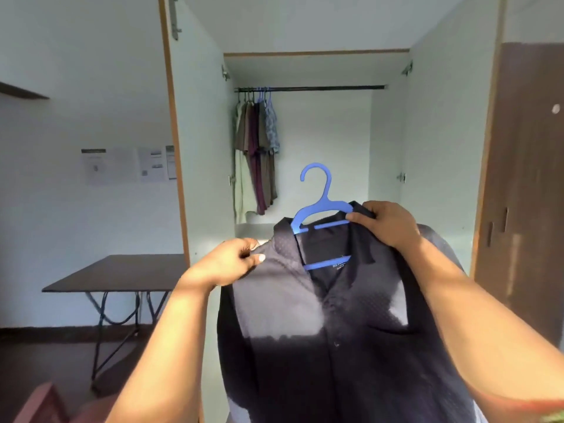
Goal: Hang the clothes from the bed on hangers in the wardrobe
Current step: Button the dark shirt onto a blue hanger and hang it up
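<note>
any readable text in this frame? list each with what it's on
Neck label inside the dark shirt: pale lettering, too blurred to read.
Papers on the left wall: print too small to read.
Blue hanger: no text visible.
Nothing else carries lettering.

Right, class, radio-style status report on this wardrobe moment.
Left hand pinches shirt shoulder; right hand grips collar and hanger. Rail free on right. Nothing blocking.
</note>
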`<move>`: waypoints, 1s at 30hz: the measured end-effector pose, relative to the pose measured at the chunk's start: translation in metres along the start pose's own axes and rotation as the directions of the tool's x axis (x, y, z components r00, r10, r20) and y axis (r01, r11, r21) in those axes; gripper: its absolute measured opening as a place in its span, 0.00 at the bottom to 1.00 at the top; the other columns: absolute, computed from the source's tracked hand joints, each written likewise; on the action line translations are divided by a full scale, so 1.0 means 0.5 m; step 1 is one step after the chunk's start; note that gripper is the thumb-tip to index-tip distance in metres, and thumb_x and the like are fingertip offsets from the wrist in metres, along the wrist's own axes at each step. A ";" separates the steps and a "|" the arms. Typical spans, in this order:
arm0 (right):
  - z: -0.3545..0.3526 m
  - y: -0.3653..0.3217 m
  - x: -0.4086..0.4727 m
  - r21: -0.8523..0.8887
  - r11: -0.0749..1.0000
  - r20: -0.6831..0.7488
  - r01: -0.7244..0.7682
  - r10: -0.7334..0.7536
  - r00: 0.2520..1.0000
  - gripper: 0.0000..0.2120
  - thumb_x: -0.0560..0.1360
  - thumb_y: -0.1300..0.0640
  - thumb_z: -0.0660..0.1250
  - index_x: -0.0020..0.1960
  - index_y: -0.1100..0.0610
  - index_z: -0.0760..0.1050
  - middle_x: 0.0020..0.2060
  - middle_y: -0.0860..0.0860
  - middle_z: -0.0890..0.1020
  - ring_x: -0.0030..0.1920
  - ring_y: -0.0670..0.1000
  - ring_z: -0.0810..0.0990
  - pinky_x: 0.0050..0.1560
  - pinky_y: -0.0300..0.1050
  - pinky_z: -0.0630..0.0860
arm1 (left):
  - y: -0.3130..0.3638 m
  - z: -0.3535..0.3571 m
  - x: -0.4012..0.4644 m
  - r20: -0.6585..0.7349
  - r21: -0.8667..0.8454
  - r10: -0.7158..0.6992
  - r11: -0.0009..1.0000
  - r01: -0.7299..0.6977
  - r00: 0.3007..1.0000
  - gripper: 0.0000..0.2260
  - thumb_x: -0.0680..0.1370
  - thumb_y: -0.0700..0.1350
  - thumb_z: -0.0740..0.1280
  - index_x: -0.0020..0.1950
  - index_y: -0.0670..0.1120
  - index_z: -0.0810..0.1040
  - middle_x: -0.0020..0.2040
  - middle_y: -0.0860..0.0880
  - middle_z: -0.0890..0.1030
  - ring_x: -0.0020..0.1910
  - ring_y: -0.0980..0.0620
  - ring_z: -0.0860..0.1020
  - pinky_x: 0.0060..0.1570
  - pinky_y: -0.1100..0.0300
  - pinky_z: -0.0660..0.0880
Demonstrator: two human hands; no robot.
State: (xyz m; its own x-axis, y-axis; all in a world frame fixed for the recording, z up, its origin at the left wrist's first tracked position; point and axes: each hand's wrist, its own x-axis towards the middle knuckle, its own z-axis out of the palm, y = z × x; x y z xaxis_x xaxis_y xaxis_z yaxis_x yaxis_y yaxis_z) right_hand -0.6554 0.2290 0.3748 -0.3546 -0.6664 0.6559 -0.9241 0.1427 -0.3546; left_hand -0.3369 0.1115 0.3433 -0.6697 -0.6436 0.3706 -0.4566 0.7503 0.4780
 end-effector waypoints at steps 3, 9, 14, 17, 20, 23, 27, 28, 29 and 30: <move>0.043 0.049 0.085 -0.035 0.999 -0.133 0.017 -0.021 0.991 0.28 0.72 0.30 0.57 0.40 0.55 0.72 0.33 0.52 0.78 0.39 0.56 0.76 0.36 0.47 0.67 | -0.006 0.025 0.117 -0.177 0.086 0.046 0.996 -0.031 0.983 0.13 0.81 0.47 0.62 0.36 0.52 0.67 0.32 0.52 0.73 0.37 0.48 0.74 0.37 0.57 0.66; 0.149 0.123 0.317 -0.039 0.998 -0.299 -0.044 0.030 0.954 0.27 0.75 0.33 0.57 0.46 0.59 0.72 0.36 0.57 0.69 0.46 0.62 0.75 0.44 0.50 0.66 | -0.047 0.030 0.390 -0.382 0.261 0.202 0.960 -0.105 0.902 0.08 0.81 0.50 0.61 0.50 0.46 0.74 0.47 0.43 0.81 0.48 0.41 0.78 0.41 0.55 0.68; 0.251 0.188 0.514 -0.039 0.996 -0.351 -0.083 0.064 0.934 0.24 0.76 0.33 0.56 0.44 0.54 0.70 0.33 0.52 0.67 0.53 0.60 0.71 0.52 0.52 0.67 | -0.117 0.028 0.632 -0.418 0.394 0.251 0.916 -0.075 0.873 0.10 0.82 0.52 0.57 0.53 0.47 0.71 0.49 0.40 0.81 0.48 0.38 0.77 0.42 0.53 0.68; 0.320 0.230 0.606 -0.055 0.984 -0.394 -0.171 0.136 0.909 0.26 0.74 0.31 0.58 0.50 0.54 0.72 0.40 0.53 0.72 0.58 0.60 0.69 0.54 0.52 0.65 | -0.158 0.046 0.755 -0.444 0.419 0.278 0.905 -0.077 0.852 0.09 0.82 0.51 0.57 0.54 0.47 0.72 0.48 0.41 0.81 0.48 0.38 0.78 0.42 0.53 0.67; 0.422 0.269 0.679 -0.005 0.966 -0.537 -0.258 0.215 0.816 0.28 0.75 0.35 0.61 0.65 0.55 0.69 0.60 0.58 0.71 0.62 0.62 0.68 0.60 0.58 0.66 | -0.196 0.077 0.868 -0.492 0.392 0.258 0.918 -0.052 0.831 0.09 0.82 0.51 0.58 0.55 0.47 0.72 0.48 0.41 0.81 0.48 0.38 0.77 0.41 0.54 0.67; 0.523 0.284 0.756 0.111 0.946 -0.539 -0.304 0.315 0.781 0.26 0.76 0.44 0.64 0.69 0.56 0.65 0.64 0.60 0.66 0.62 0.63 0.66 0.58 0.59 0.68 | -0.224 0.113 0.989 -0.505 0.358 0.199 0.934 -0.005 0.840 0.09 0.82 0.49 0.59 0.54 0.45 0.73 0.48 0.41 0.81 0.49 0.38 0.77 0.41 0.54 0.65; 0.655 0.288 0.909 0.270 0.958 -0.388 -0.095 0.198 0.900 0.25 0.75 0.48 0.67 0.68 0.58 0.67 0.64 0.60 0.65 0.62 0.61 0.67 0.59 0.51 0.67 | -0.251 0.143 1.168 -0.567 0.323 0.144 0.945 0.058 0.811 0.09 0.81 0.50 0.59 0.52 0.45 0.74 0.48 0.42 0.80 0.50 0.39 0.76 0.42 0.55 0.65; 0.684 0.287 0.955 0.335 0.941 -0.318 -0.038 0.151 0.936 0.27 0.76 0.47 0.67 0.70 0.59 0.65 0.65 0.61 0.63 0.63 0.61 0.68 0.64 0.50 0.67 | -0.256 0.143 1.213 -0.595 0.322 0.136 0.943 0.081 0.792 0.10 0.81 0.50 0.59 0.53 0.44 0.74 0.49 0.42 0.80 0.51 0.39 0.76 0.42 0.55 0.65; 0.707 0.286 0.994 0.402 0.916 -0.231 -0.020 0.122 0.965 0.30 0.77 0.45 0.64 0.72 0.59 0.62 0.67 0.61 0.61 0.66 0.60 0.67 0.68 0.50 0.65 | -0.263 0.144 1.255 -0.622 0.319 0.126 0.942 0.104 0.773 0.10 0.81 0.49 0.60 0.53 0.44 0.75 0.50 0.41 0.80 0.52 0.39 0.76 0.42 0.55 0.65; 0.724 0.283 1.031 0.465 0.885 -0.154 -0.019 0.102 0.983 0.34 0.78 0.41 0.61 0.75 0.59 0.57 0.71 0.60 0.58 0.70 0.59 0.64 0.71 0.50 0.62 | -0.267 0.143 1.295 -0.653 0.311 0.120 0.943 0.121 0.747 0.10 0.81 0.49 0.60 0.53 0.44 0.75 0.51 0.41 0.80 0.53 0.38 0.76 0.42 0.55 0.65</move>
State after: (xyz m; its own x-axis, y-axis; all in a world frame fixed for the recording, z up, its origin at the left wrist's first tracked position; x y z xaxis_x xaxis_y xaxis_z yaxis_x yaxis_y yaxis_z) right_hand -0.9171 -0.3591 0.4214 -0.4646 -0.5279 0.7110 -0.7446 -0.2017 -0.6363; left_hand -0.7511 -0.3947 0.4624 -0.1727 -0.4896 0.8547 -0.6934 0.6767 0.2475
